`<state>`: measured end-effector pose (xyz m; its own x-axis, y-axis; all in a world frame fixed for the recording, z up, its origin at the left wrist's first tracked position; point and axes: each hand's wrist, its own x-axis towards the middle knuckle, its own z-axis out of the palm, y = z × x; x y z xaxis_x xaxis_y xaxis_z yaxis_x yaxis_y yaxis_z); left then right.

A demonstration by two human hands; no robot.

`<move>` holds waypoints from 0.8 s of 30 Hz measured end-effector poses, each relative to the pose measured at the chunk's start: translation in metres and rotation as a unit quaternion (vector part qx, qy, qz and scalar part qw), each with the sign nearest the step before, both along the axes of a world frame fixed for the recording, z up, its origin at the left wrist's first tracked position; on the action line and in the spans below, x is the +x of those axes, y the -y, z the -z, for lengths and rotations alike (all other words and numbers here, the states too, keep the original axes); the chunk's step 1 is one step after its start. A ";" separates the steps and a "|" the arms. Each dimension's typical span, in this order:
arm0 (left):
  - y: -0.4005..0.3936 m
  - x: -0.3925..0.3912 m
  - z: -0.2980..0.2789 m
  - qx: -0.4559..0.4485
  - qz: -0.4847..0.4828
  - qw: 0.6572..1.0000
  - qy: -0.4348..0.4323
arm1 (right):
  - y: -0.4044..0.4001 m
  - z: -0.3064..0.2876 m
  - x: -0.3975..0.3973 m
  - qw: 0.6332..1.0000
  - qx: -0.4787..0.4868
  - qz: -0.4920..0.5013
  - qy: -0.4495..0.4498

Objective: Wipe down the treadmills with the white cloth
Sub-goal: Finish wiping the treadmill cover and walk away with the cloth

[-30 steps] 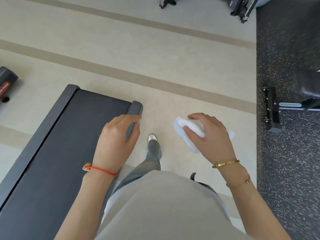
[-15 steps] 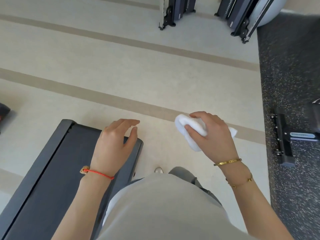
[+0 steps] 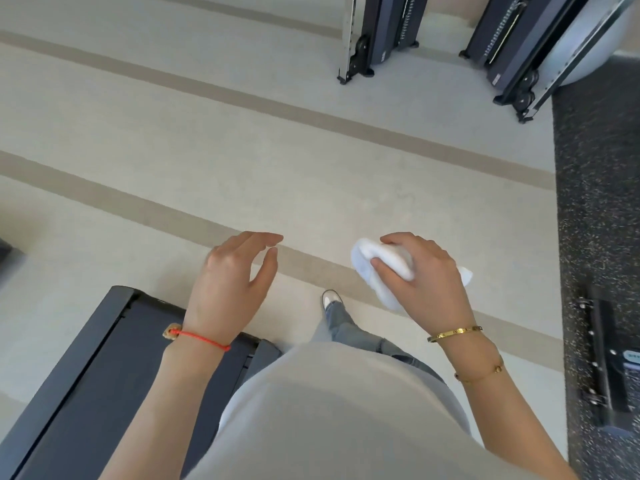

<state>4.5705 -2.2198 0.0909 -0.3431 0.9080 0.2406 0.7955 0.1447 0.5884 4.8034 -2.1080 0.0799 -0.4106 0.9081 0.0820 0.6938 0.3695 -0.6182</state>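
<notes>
A dark grey treadmill (image 3: pixel 93 375) lies flat on the floor at the lower left; its rear end sits just under my left wrist. My left hand (image 3: pixel 232 278) hovers above the floor past that end, fingers relaxed and holding nothing. My right hand (image 3: pixel 426 278) grips a bunched white cloth (image 3: pixel 381 268) in the air over the pale floor, to the right of the treadmill and clear of it. Two more treadmills stand folded upright at the far side, one (image 3: pixel 381 32) near the top middle and one (image 3: pixel 519 46) at the top right.
My foot (image 3: pixel 331 299) steps on the beige striped floor between my hands. A dark speckled rubber mat (image 3: pixel 595 202) runs down the right side, with a black machine base (image 3: pixel 606 362) on it. A pale exercise ball (image 3: pixel 588 50) sits behind the right folded treadmill.
I have walked forward past the flat treadmill's end; it slid down and back in view. My left hand came off its rear corner. The folded treadmills have come closer.
</notes>
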 end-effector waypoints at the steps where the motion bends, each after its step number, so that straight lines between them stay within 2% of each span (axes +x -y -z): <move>1: -0.021 -0.008 -0.001 0.008 -0.011 1.000 0.002 | -0.025 -0.001 -0.009 1.000 0.005 -0.009 -0.002; 8: -0.145 -0.065 -0.013 0.036 -0.104 0.994 0.019 | -0.190 -0.020 -0.091 0.994 0.046 -0.096 0.009; 14: -0.205 -0.123 -0.009 0.027 -0.175 0.984 0.009 | -0.281 -0.018 -0.169 0.988 0.034 -0.152 0.001; 24: -0.316 -0.295 0.012 0.050 -0.243 0.969 0.006 | -0.412 0.002 -0.369 0.974 0.004 -0.227 -0.011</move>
<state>4.2760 -1.9034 0.0790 -0.7275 0.6110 0.3121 0.6409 0.4429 0.6269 4.4346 -1.6963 0.0780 -0.7672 0.6333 0.1014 0.4453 0.6398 -0.6263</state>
